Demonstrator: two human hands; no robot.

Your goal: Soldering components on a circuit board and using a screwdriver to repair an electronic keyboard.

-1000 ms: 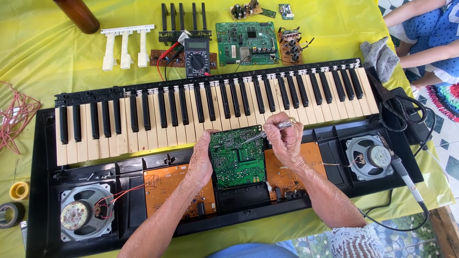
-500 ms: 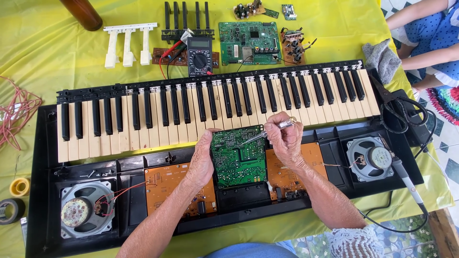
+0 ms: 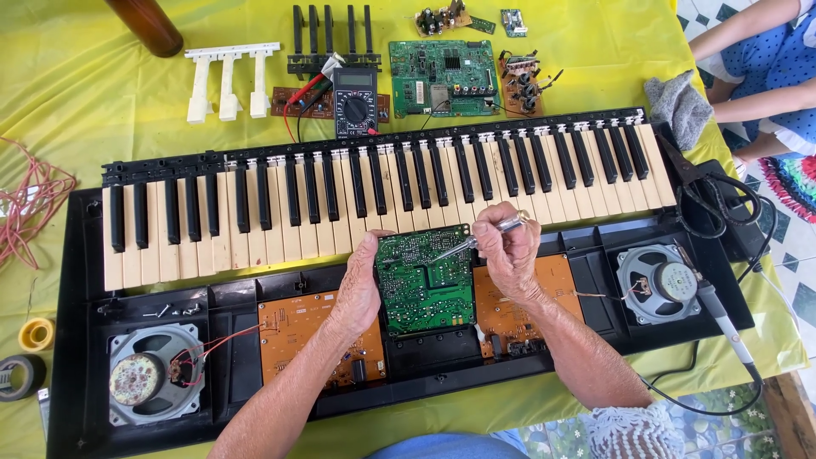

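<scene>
An opened electronic keyboard (image 3: 255,204) lies on a yellow cloth, its black case showing two speakers and brown boards. A green circuit board (image 3: 423,280) sits tilted in the middle of the case. My left hand (image 3: 360,285) grips that board's left edge. My right hand (image 3: 508,248) holds a thin metal-tipped tool (image 3: 463,246), its tip touching the board's upper right area.
A multimeter (image 3: 354,100), loose white keys (image 3: 228,78), black keys (image 3: 331,38) and other circuit boards (image 3: 442,76) lie beyond the keyboard. A soldering iron (image 3: 722,319) rests at the right, tape rolls (image 3: 25,353) at the left. Another person's arms (image 3: 756,59) are at the top right.
</scene>
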